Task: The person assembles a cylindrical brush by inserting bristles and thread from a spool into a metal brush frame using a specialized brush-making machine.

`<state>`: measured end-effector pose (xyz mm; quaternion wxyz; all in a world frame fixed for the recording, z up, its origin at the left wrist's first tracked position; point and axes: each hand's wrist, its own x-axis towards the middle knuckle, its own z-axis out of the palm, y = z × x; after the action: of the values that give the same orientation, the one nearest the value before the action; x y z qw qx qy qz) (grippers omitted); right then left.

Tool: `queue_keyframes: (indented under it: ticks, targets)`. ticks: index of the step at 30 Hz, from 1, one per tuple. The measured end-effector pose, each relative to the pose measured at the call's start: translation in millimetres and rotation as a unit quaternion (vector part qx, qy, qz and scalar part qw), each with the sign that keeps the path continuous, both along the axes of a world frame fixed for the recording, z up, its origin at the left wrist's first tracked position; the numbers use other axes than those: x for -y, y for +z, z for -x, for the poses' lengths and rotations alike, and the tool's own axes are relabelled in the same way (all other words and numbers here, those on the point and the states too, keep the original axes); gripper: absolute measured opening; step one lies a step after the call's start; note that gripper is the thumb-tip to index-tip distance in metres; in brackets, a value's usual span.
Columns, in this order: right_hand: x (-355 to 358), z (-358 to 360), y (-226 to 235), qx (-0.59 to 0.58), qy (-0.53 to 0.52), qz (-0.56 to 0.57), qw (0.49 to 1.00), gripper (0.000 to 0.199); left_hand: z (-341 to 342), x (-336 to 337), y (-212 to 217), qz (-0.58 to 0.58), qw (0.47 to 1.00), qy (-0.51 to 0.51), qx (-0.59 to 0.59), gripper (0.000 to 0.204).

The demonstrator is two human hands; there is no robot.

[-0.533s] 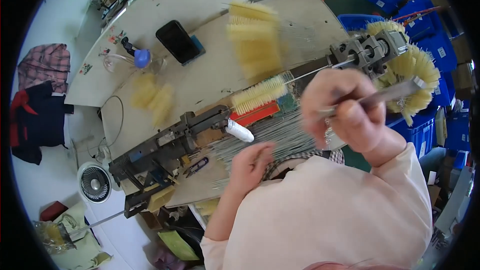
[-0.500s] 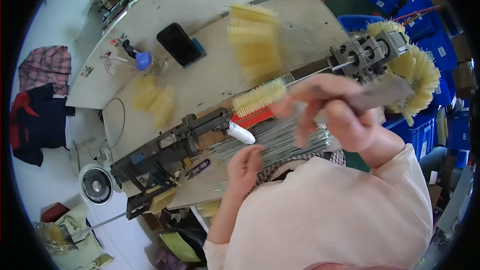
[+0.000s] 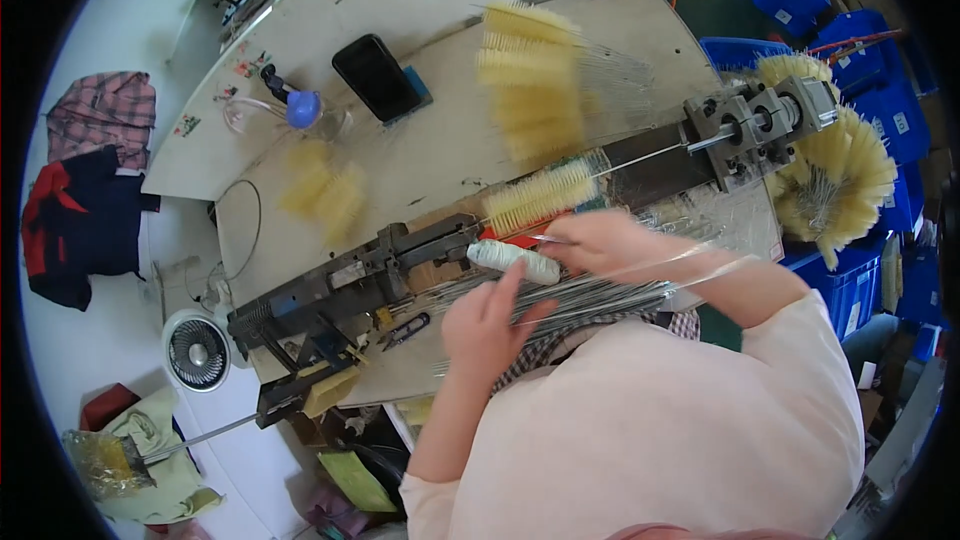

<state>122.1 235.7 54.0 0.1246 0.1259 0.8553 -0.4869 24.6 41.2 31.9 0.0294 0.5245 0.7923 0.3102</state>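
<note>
Holding a slim metal piece (image 3: 548, 239) clamped in your right hand (image 3: 600, 243), in the head view, you have that hand at the right end of the white roll (image 3: 505, 259). Your left hand (image 3: 484, 328) has its fingers apart, 1 index fingertip at the roll's near side. Beyond the roll, on the far side, lies 1 pale yellow brush (image 3: 540, 197); grey wires (image 3: 610, 294) lie near and right.

Top (image 3: 660, 420): pale peach, plain surface, loose cut. 2 short sleeves (image 3: 815, 340), same colour. Checked dark-and-white cloth (image 3: 536, 359) at waist. Fingers (image 3: 509, 287) bare.
</note>
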Motion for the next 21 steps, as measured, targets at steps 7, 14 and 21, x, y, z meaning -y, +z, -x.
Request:
queue_keyframes:
  ticks: [7, 14, 21]
  targets:
    - [-94.0, -24.6, 35.7, -0.085, 0.112, -0.483, 0.864, 0.023, 6.2, -10.0, 26.4, 0.052, 0.977, -0.061, -0.198, 0.035]
    - [-130.8, -17.1, 12.6, -0.118, -0.064, -0.389, 0.911, 0.023, 7.1, 26.0, 31.8, -0.062, 0.986, 0.121, 0.1, 0.049]
    - [-128.6, -21.0, 24.6, -0.077, 0.078, -0.424, 0.899, 0.026, 9.6, 5.1, 28.2, -0.006, 0.997, 0.03, 0.077, 0.013]
